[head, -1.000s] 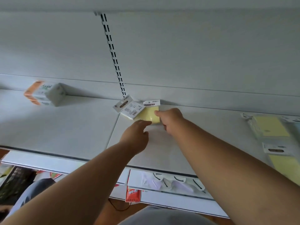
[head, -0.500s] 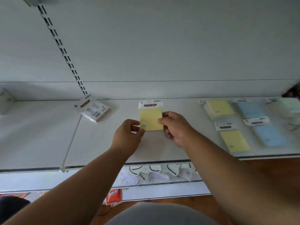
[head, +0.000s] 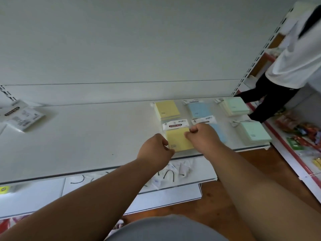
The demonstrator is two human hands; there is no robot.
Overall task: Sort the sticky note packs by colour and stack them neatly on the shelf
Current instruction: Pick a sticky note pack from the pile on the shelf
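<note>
Single head-worn wide-angle view, looking forward and down from the person's head, close over the white shelf (head: 86, 136), forearms entering from below.

Both forearms are showing bare all the way up, no sleeves reaching into view, no watch, no rings or bands on the left hand (head: 155, 150) or the right hand (head: 203, 137). Down at the bottom edge the person is wearing something plain grey (head: 166, 228), smooth fabric with no print or logo showing. Can't tell whether that's a shirt or trousers.
</note>
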